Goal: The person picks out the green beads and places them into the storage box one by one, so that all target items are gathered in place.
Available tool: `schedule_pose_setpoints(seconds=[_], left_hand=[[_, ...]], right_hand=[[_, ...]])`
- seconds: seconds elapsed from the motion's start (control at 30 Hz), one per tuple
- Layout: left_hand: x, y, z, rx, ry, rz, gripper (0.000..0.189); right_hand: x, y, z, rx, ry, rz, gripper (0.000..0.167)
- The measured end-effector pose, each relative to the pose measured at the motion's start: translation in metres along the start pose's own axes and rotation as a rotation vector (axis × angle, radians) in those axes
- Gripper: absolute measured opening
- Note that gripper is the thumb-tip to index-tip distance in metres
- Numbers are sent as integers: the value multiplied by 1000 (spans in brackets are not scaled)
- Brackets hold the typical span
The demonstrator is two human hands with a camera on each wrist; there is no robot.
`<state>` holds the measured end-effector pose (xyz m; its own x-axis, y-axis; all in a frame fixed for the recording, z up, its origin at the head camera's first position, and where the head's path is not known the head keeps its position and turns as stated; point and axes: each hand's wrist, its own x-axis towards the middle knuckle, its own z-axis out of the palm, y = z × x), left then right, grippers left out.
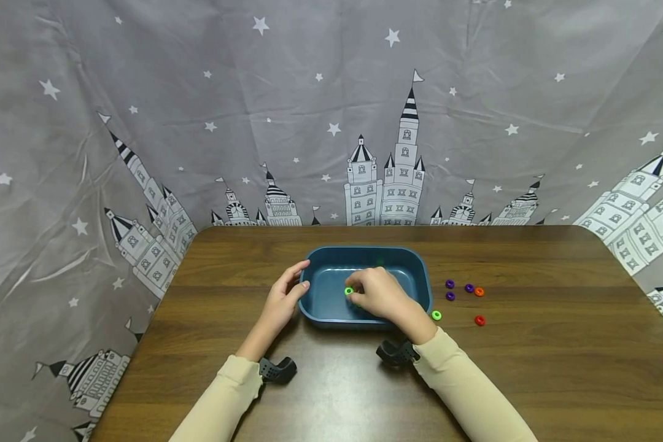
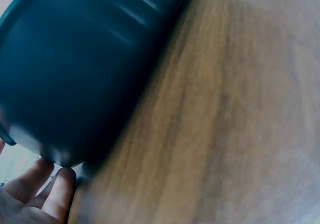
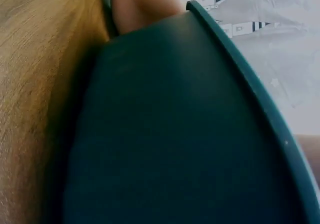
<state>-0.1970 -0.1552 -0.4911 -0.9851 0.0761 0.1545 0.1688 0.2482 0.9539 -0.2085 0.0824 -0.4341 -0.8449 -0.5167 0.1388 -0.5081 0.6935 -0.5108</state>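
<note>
A dark blue rectangular tray sits on the wooden table. At its left end my left hand holds the rim, thumb over the edge. The left wrist view shows fingertips against the tray's outer wall. My right hand is over the inside of the tray, pinching a small bright green ring between thumb and fingertips. Below that hand a bit of green shows, mostly hidden. In the right wrist view the tray wall covers most of the hand.
Right of the tray lie a green ring close by its corner, several purple rings, an orange ring and a red ring. A grey curtain with castles hangs behind the table.
</note>
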Motion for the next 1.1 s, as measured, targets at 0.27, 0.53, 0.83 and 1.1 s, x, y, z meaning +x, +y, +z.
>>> schedule_pose_setpoints(seconds=[0.27, 0.53, 0.83, 1.1], left_hand=[[0, -2, 0, 3, -4, -1, 46], [1, -1, -1, 7, -6, -12, 46], [2, -1, -1, 2, -8, -8, 46], [1, 1, -1, 8, -4, -19, 46]], right_hand=[[-1, 1, 6, -22, -10, 7, 17], [0, -1, 7, -76, -59, -4, 15], [-2, 0, 8, -22, -65, -5, 18], [-2, 1, 8, -16, -64, -9, 19]])
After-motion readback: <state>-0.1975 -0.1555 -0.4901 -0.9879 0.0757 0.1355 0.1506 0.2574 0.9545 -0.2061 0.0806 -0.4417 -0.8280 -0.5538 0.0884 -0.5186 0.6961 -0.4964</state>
